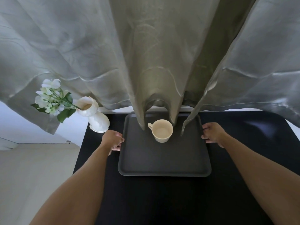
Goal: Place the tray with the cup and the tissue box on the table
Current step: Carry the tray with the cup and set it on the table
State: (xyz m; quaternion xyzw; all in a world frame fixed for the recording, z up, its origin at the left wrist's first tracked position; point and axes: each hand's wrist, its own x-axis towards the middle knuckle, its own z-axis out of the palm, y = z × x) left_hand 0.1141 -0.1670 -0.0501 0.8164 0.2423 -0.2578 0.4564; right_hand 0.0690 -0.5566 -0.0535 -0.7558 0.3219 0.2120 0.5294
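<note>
So the dark grey rectangular plastic tray sits on the black tabletop, left hand gripping its left rim and right hand gripping the right rim. Between the hands, toward the far end, one cream ceramic cup stands upright on it, looks empty. Just past the left hand, a white ceramic vase holds white flowers; grey curtain folds hang onto the tray's far edge.
</note>
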